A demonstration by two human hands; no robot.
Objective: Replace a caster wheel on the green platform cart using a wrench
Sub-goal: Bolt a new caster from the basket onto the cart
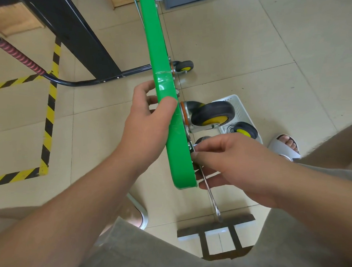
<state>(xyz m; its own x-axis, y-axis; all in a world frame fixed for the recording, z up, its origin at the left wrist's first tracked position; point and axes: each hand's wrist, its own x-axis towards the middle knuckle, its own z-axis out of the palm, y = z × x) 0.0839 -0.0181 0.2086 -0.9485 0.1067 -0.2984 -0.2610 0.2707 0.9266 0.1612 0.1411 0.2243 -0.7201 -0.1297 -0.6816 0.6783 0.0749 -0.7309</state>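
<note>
grip of left hand [144, 122] wraps glossy green cart [157, 53]; right hand [233, 165] pinches slim steel wrench [213, 202].

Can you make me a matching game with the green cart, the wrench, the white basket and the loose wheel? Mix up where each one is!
Things:
1. flat green platform cart
2. slim silver metal wrench
3. white plastic basket
4. loose black caster wheel with yellow hub

Places:
A. lying in the basket
B. held in the right hand
C. standing on the tiled floor
D. tipped on edge, gripped by the left hand

Pairs: 1-D, 2-B, 3-C, 4-A.
</note>
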